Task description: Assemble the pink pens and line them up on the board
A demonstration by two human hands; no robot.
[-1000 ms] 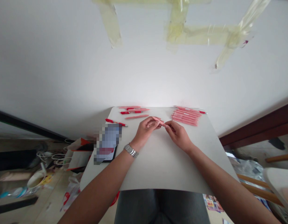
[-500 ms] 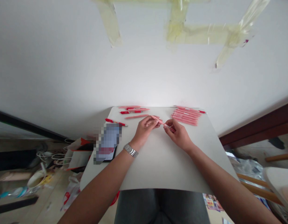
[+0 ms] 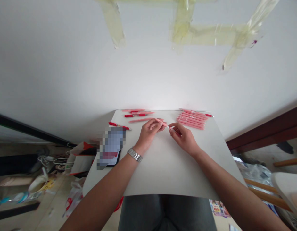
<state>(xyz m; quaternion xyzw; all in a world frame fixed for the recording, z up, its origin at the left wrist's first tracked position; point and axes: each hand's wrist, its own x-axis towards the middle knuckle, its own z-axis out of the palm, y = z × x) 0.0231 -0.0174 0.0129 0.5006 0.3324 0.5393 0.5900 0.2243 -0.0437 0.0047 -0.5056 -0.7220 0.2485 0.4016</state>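
Observation:
Over the middle of the table, my left hand (image 3: 149, 130) pinches the pink barrel of a pen (image 3: 160, 122). My right hand (image 3: 183, 136) has its fingers closed on the pen's other end, a little to the right. A whitish stretch of the pen shows between the two hands, and my right fingers partly hide the rest. Just behind my left hand lies a loose pink pen part (image 3: 138, 120). A row of several pink pens (image 3: 191, 119) rests beyond my right hand.
Red and pink pen parts (image 3: 142, 115) lie at the table's back left. A red pen piece (image 3: 112, 124) is near the phone (image 3: 112, 144) at the left edge. The white table (image 3: 162, 173) meets a taped wall (image 3: 148, 70). A stool (image 3: 287, 189) stands right.
The hands have drawn slightly apart, and more of the pen's whitish section now shows between them. The pens on the table have not moved.

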